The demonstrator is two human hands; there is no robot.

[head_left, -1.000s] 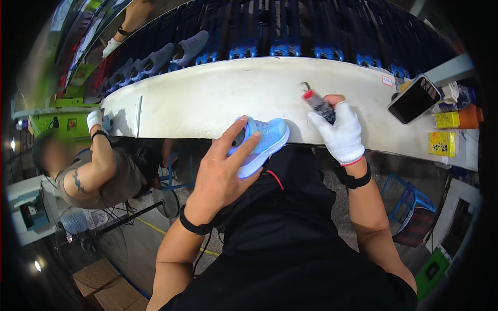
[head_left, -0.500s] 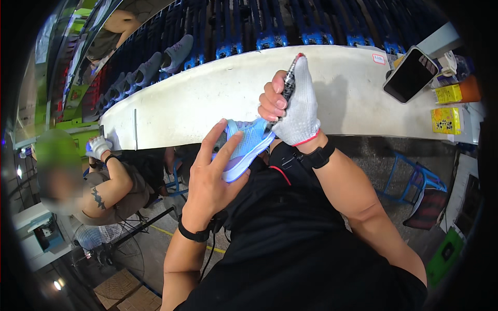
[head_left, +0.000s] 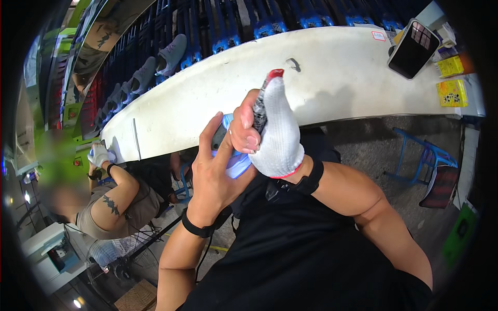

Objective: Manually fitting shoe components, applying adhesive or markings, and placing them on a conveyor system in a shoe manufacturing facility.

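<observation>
Here, a long white workbench [head_left: 332, 78] curves across the upper half of the view, seen from above by the person working at it. Behind it runs a dark rack [head_left: 218, 20] holding grey shoes [head_left: 174, 52]. At the left end of the bench a second person [head_left: 111, 199] sits bent forward, one gloved hand on the bench edge. A blue stool [head_left: 423, 158] stands on the floor to the right. On the bench's right end lie a dark phone [head_left: 415, 41] and a yellow box [head_left: 453, 93].

In the centre, in front of the bench edge and close to the wearer's chest, the bare left hand [head_left: 215, 173] is wrapped around a light blue shoe [head_left: 236, 160], fingers curled over its upper side. The right hand [head_left: 272, 137], in a white cotton glove with bare fingertips, is closed around a dark, speckled tool with a red tip [head_left: 267, 96] that points upward, just above the shoe. The two hands touch. Each wrist wears a black band.
</observation>
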